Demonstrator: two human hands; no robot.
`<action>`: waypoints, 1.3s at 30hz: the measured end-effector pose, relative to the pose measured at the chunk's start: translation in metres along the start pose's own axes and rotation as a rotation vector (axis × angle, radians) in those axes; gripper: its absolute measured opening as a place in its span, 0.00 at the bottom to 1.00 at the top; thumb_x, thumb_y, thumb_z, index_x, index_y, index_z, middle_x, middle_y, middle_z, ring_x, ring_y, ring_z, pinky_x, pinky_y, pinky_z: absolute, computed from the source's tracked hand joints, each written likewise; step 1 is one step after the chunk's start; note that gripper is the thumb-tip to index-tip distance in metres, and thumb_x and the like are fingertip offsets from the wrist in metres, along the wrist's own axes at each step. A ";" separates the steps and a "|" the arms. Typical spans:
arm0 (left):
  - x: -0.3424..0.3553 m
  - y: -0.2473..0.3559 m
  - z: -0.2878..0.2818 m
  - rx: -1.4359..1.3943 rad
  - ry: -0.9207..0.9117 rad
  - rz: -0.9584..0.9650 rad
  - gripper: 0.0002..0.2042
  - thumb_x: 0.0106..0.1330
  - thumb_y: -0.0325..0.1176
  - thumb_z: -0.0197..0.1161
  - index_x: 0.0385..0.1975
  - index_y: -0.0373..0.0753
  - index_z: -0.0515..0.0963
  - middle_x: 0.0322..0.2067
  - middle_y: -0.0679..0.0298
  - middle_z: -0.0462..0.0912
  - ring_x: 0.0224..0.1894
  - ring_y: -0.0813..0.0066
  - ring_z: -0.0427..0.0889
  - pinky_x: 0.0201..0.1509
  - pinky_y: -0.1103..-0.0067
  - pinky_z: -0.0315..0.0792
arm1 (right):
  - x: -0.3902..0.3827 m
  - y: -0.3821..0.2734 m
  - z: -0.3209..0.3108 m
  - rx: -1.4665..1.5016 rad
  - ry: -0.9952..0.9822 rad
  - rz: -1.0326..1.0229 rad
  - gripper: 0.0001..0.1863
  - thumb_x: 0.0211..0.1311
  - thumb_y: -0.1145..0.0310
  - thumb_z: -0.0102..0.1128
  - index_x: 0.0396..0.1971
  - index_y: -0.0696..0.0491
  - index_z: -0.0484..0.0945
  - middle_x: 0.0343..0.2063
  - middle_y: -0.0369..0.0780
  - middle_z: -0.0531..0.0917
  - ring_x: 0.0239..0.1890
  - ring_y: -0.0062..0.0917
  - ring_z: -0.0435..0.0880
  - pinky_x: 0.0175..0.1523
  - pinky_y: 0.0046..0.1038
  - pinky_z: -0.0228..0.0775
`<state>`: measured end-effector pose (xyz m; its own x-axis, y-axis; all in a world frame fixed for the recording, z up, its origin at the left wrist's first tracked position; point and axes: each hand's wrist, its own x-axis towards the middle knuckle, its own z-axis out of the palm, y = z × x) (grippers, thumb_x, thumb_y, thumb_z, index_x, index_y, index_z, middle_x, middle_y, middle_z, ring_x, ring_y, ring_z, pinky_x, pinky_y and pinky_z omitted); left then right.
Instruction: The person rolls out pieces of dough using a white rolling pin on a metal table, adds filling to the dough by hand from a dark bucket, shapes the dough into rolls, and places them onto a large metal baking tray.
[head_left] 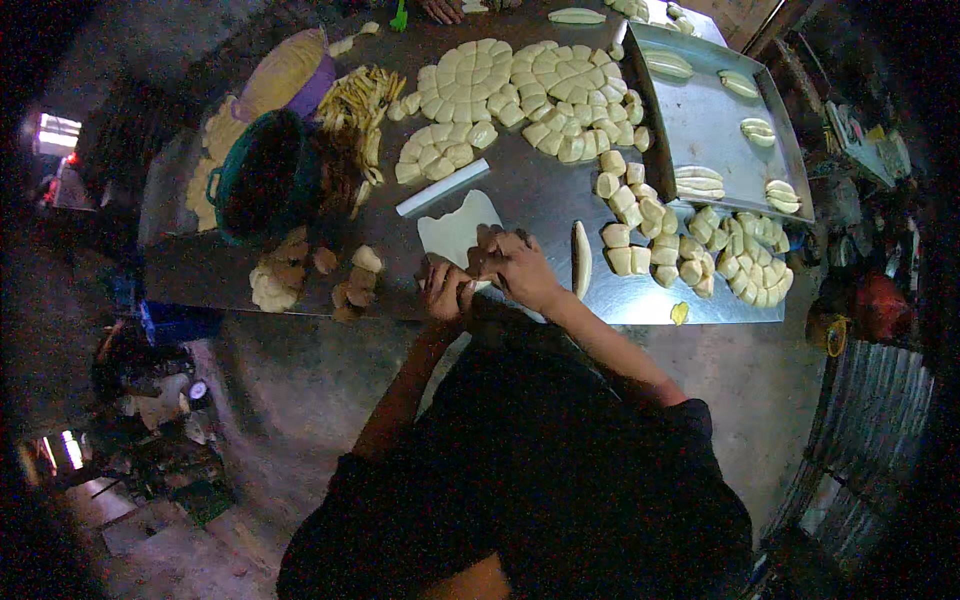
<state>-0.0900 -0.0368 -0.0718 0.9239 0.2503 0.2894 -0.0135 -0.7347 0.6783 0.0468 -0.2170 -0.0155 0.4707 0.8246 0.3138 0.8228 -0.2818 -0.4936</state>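
In the head view, both forearms reach up from the lower edge and the hands meet near the table's (400, 270) front edge. The left hand (446, 292) is bent, fingers curled; the right hand (516, 268) angles inward, palm down, fingers bent. Both touch the near part of a flat dough sheet (458, 232); whether either pinches it, I cannot tell. The sheet spreads beyond the fingers, just short of a white rolling pin (442, 187).
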 end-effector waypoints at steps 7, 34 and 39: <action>0.031 0.038 0.003 0.386 0.352 -0.287 0.17 0.70 0.38 0.61 0.56 0.40 0.72 0.55 0.46 0.69 0.51 0.47 0.69 0.53 0.52 0.63 | 0.031 -0.002 0.007 0.163 0.219 0.246 0.11 0.63 0.67 0.61 0.46 0.44 0.84 0.43 0.40 0.81 0.48 0.41 0.80 0.53 0.53 0.66; 0.076 0.002 -0.026 0.313 0.077 -0.220 0.27 0.72 0.44 0.55 0.66 0.38 0.64 0.66 0.45 0.63 0.68 0.43 0.63 0.69 0.54 0.60 | 0.121 0.036 0.016 -0.135 -0.170 -0.103 0.29 0.70 0.60 0.56 0.70 0.49 0.67 0.72 0.41 0.66 0.73 0.37 0.63 0.74 0.50 0.53; 0.084 -0.012 -0.044 0.281 -0.010 -0.182 0.25 0.72 0.44 0.57 0.64 0.40 0.67 0.64 0.46 0.67 0.66 0.43 0.66 0.67 0.53 0.63 | 0.125 0.040 0.006 -0.052 -0.161 -0.041 0.29 0.58 0.68 0.70 0.62 0.43 0.76 0.59 0.41 0.78 0.63 0.40 0.75 0.67 0.45 0.63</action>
<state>-0.0292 0.0211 -0.0261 0.9051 0.3883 0.1732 0.2568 -0.8240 0.5051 0.1364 -0.1216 -0.0010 0.3829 0.9026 0.1965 0.8573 -0.2680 -0.4396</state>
